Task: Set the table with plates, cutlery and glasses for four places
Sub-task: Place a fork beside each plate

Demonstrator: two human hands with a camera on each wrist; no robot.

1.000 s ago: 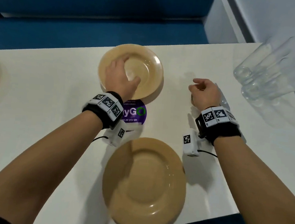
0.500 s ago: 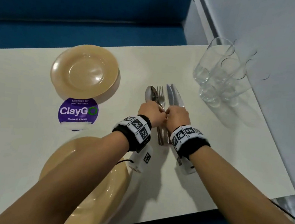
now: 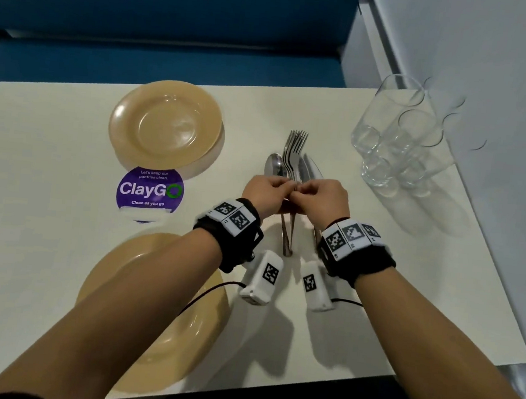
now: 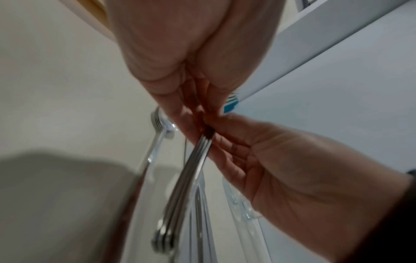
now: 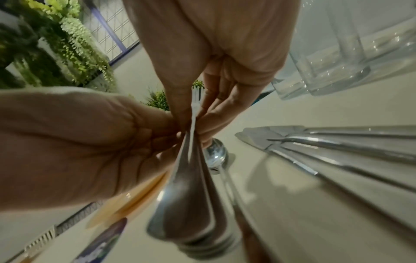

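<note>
A stack of forks [image 3: 295, 145] is tilted above the white table [image 3: 53, 149], tines pointing away. My left hand [image 3: 283, 186] and right hand [image 3: 304, 188] meet over it, and both pinch the fork handles [image 4: 191, 169] from either side. The same stack of forks [image 5: 191, 186] fills the middle of the right wrist view. Spoons [image 3: 274, 166] lie just left of the forks and knives [image 3: 314, 169] just right, on the table. One tan plate [image 3: 166, 127] sits at the far left, another tan plate [image 3: 163, 311] lies near me under my left forearm.
Several empty glasses [image 3: 397, 138] stand grouped at the far right by the wall. A purple round sticker [image 3: 149, 191] lies between the two plates. A blue bench runs along the table's far edge. The table's right and near edges are close.
My left hand left the far plate and joined the right hand over the cutlery. Since half a second ago the fork stack has been lifted and its tines reach farther away than the spoons.
</note>
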